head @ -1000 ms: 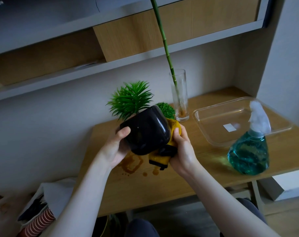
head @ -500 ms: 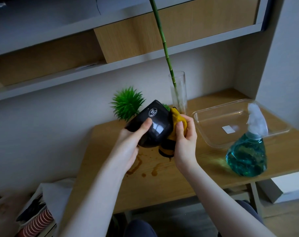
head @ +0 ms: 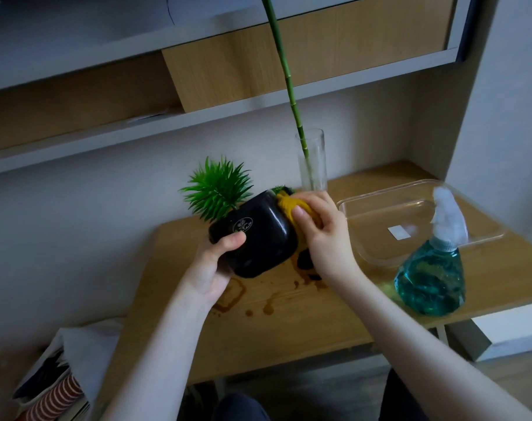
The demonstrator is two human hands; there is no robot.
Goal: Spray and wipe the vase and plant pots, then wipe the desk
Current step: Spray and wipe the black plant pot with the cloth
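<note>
A left hand [head: 211, 265] grips a tilted black pot [head: 257, 235] (spiky green plant [head: 217, 189] inside) above the stained desk [head: 289, 323], while the right hand [head: 322, 235] pinches a yellow cloth [head: 289, 205] against it. Rightward stand a glass vase [head: 313, 162] holding a bamboo stem [head: 289, 86], a clear tray [head: 380, 214], and a spray bottle [head: 431, 268] of blue-green liquid.

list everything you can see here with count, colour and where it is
plant pot: 1, glossy black with spiky green plant, tilted in the air above the desk, gripped by the left hand
cloth: 1, yellow and black, pressed against the pot's right side
glass vase: 1, clear, back of desk, holds a green stem
spray bottle: 1, teal liquid, white trigger, desk right front
tray: 1, clear plastic, desk right, behind the bottle
desk: 1, light wood, brown stains at its middle
bag: 1, white, floor at left
left hand: 1, grips the pot
right hand: 1, holds the cloth
</note>
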